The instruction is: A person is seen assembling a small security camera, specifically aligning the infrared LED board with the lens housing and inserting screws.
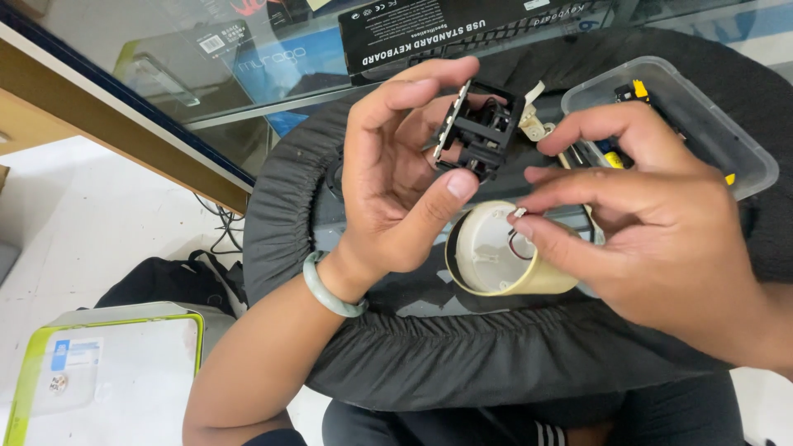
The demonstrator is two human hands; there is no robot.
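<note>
A glass display case fills the upper part of the frame, with boxed goods under the pane, and a white tiled floor shows at lower left, where a black bag (169,281) and a green-edged white box (103,372) lie. In the middle a round black fabric-covered cushion (462,355) rests across the person's lap and serves as a worktop, so the small parts stay close under the eyes.

The left hand (396,182), a pale green bangle (330,289) on its wrist, holds a small black plastic frame (479,128) at upper centre. Its grip is partly closed: thumb under the lower edge, fingers curled over the top, the open side turned toward the face, seemingly to let the inside be seen.

The right hand (652,223), centre right, pinches a tiny white connector (519,213) between thumb and forefinger, the other fingers spread clear. A thin wire runs from it into a cream round housing (504,252) lying on its side just below both hands, mouth facing left, which keeps the wire slack.

A clear plastic tub (743,140) of yellow and black bits sits at upper right, within reach behind the right hand.
</note>
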